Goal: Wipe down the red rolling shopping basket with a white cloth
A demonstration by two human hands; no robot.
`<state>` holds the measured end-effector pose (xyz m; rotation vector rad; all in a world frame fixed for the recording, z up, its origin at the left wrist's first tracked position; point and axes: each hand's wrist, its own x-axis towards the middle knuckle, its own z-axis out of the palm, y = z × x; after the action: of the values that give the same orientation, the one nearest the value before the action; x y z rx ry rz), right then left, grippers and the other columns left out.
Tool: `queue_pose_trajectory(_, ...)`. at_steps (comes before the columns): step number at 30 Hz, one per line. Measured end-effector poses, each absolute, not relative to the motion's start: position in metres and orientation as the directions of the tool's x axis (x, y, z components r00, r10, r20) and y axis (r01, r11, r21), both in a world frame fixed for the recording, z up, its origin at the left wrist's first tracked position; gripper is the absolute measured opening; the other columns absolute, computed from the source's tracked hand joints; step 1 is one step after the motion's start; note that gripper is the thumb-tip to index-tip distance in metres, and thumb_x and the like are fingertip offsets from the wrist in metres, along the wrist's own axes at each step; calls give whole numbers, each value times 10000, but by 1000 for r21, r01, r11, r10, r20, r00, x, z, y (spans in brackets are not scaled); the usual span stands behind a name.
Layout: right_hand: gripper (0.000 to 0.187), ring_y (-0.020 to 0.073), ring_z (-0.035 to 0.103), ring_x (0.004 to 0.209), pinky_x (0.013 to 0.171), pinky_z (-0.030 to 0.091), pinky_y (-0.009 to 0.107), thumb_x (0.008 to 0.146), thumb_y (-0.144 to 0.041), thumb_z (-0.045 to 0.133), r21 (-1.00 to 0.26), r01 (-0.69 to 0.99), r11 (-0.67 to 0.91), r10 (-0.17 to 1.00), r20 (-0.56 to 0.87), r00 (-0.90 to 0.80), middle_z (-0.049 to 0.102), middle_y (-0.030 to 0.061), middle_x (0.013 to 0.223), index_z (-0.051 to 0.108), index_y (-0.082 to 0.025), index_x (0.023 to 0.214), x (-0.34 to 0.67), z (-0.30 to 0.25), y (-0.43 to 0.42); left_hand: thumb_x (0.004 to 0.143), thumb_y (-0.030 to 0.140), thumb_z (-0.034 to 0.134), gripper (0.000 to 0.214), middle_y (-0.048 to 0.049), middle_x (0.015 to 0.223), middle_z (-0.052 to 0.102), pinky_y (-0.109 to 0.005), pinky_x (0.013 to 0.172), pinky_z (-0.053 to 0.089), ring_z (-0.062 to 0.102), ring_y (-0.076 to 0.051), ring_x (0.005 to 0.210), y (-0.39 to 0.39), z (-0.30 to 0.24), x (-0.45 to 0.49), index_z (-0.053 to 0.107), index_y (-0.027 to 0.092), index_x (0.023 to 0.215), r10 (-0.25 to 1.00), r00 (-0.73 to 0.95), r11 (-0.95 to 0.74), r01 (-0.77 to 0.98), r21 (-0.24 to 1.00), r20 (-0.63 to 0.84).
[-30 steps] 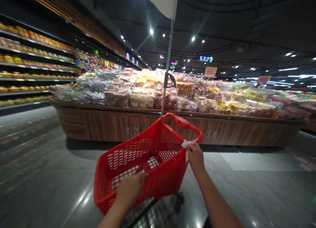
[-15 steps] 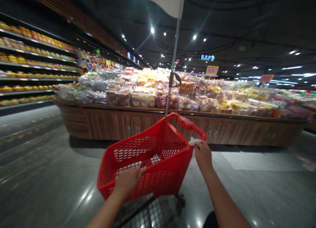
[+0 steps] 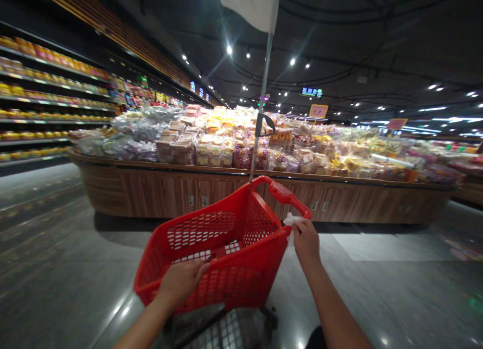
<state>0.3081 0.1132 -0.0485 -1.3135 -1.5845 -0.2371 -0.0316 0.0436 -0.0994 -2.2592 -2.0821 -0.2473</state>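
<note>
Gripping red cart (image 3: 247, 256) with left hand (image 3: 180, 282), pinching white tissue (image 3: 292, 220) in right hand (image 3: 306, 242), facing apparent "9.9" sign (image 3: 318, 111) beyond cart.

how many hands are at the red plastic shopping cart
2: the bare left hand on the near rim of the red plastic shopping cart; the bare right hand, holding a crumpled white wipe, by the handle.

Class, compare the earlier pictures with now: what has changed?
The left hand has shifted leftward in view along the red shopping cart; the flagpole sits slightly farther right against the packaged goods. Nothing was grasped or released; the right hand still pinches white tissue.
</note>
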Motion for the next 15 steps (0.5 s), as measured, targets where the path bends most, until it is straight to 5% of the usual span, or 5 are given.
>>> queue_pose_trajectory(6, 280, 169, 584, 841, 768, 498, 288, 821, -109, 447, -349, 732, 585, 630, 764, -140, 602, 44, 897, 674, -226, 935, 274, -53, 89, 902, 510, 154, 543, -39, 850, 695, -285, 702, 409, 637, -196, 813, 49, -101, -50, 622, 236, 871, 977, 114, -129, 989, 69, 180)
queue_pose_trajectory(11, 232, 177, 582, 756, 687, 496, 293, 837, -169, 463, -385, 819, 425, 640, 768, 29, 580, 52, 826, 692, -198, 854, 311, -39, 90, 905, 495, 175, 528, -29, 845, 696, -279, 707, 407, 635, -191, 802, 52, -98, -62, 631, 237, 841, 972, 157, -168, 984, 53, 174)
queue_pose_trajectory(15, 253, 188, 579, 865, 780, 492, 313, 856, -183, 457, -411, 775, 480, 606, 794, 46, 587, 59, 913, 673, -210, 985, 318, -44, 89, 904, 482, 191, 518, -40, 842, 698, -292, 715, 409, 634, -202, 803, 52, -94, -64, 636, 227, 837, 980, 136, -150, 985, 86, 147)
